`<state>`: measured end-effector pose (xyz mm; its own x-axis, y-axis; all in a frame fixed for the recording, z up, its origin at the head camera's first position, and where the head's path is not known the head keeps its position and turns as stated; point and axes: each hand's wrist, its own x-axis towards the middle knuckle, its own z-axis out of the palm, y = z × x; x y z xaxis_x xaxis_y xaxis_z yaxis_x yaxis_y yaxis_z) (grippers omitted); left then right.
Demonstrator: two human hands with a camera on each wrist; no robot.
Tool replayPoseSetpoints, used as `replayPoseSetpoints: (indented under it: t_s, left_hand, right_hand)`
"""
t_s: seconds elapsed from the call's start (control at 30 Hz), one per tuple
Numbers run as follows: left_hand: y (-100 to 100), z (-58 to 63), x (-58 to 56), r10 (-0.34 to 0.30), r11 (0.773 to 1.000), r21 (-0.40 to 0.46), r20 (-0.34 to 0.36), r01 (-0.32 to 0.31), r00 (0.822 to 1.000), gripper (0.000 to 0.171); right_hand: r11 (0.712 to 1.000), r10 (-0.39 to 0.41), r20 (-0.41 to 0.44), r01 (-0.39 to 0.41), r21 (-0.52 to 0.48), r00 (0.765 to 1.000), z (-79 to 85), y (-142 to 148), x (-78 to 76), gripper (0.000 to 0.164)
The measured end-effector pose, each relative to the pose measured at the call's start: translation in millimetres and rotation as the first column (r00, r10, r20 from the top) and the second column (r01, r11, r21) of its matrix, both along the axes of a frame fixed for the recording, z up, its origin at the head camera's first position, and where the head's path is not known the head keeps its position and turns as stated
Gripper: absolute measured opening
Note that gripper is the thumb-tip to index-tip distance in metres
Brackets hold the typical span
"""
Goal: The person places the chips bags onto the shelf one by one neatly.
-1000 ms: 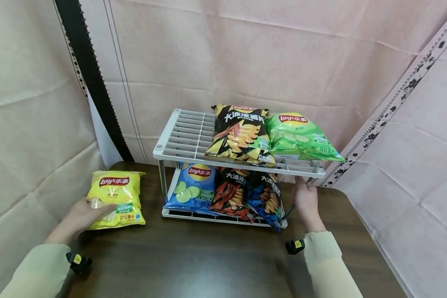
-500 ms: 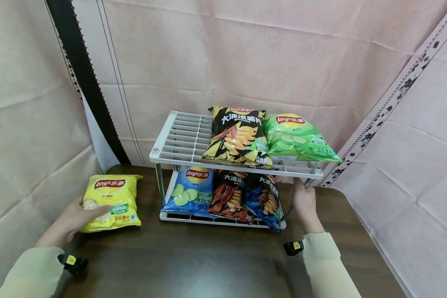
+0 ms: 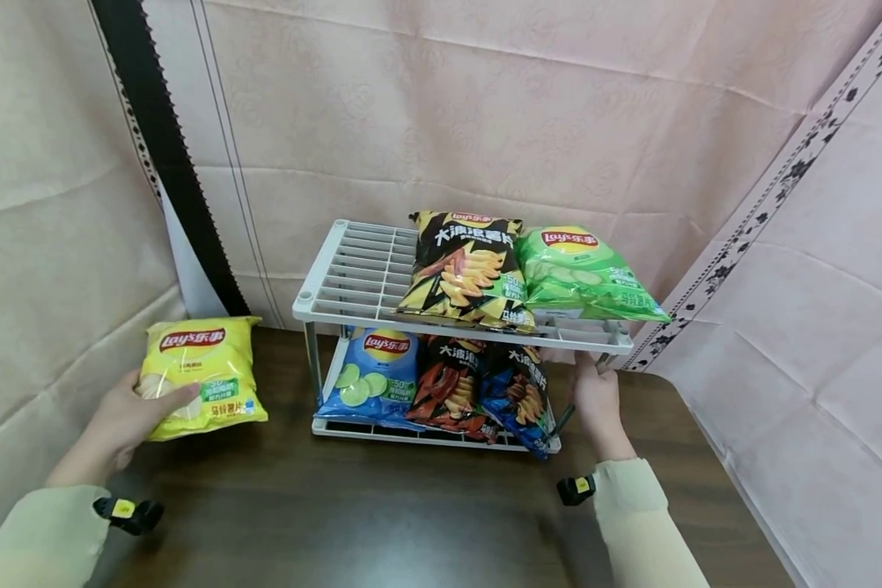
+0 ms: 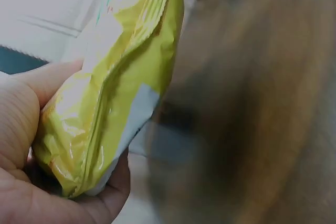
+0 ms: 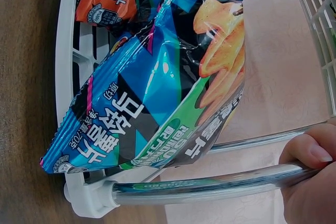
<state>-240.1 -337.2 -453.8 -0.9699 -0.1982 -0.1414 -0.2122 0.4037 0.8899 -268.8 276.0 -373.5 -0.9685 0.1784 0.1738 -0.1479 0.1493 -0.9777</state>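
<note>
At the left of the head view, my left hand [image 3: 126, 415] grips a yellow bag of potato chips [image 3: 213, 369] by its left side, thumb across the front. Seen in the left wrist view, the fingers wrap the lower end of the chip bag [image 4: 118, 98], which is tilted above the table. My right hand [image 3: 598, 400] is under the right end of a white two-tier rack [image 3: 367, 273]. In the right wrist view its thumb and fingers curl round the rack's metal post [image 5: 199, 188]. Beside that post lies a blue-and-black chip bag [image 5: 157, 87] on the lower tier.
On the upper tier sit a black-and-gold chip bag [image 3: 466, 265] and a green chip bag [image 3: 581, 273], right of bare slats. Below are a light-blue chip bag [image 3: 375, 377] and a red-and-black chip bag [image 3: 452, 384]. Curtains [image 3: 441, 106] surround the dark wooden table [image 3: 382, 506].
My left hand has raised the yellow chip bag off the table and shifted it a little left. The right hand keeps its hold on the rack post; the camera view has shifted slightly.
</note>
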Motion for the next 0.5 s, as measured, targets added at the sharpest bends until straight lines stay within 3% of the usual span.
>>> replayPoseSetpoints:
  t_s: [0.17,0.33,0.5]
  left_hand:
    - [10.4,21.3,0.8,0.092,0.996,0.028,-0.103,-0.089,0.99,0.101]
    - [26.5,41.4,3.0,0.184,0.981,0.089,-0.171,-0.171,0.968,0.093]
    - [43.0,63.6,10.0,0.228,0.968,0.162,-0.264,-0.19,0.937,0.086]
  right_hand:
    - [1.0,0.016,0.007,-0.016,-0.026,1.0,0.5,-0.2,0.2,0.056]
    - [1.0,0.009,0.004,-0.009,-0.01,1.0,0.1,0.3,-0.2,0.055]
    - [1.0,0.005,0.0,-0.005,-0.021,1.0,0.0,0.1,-0.8,0.054]
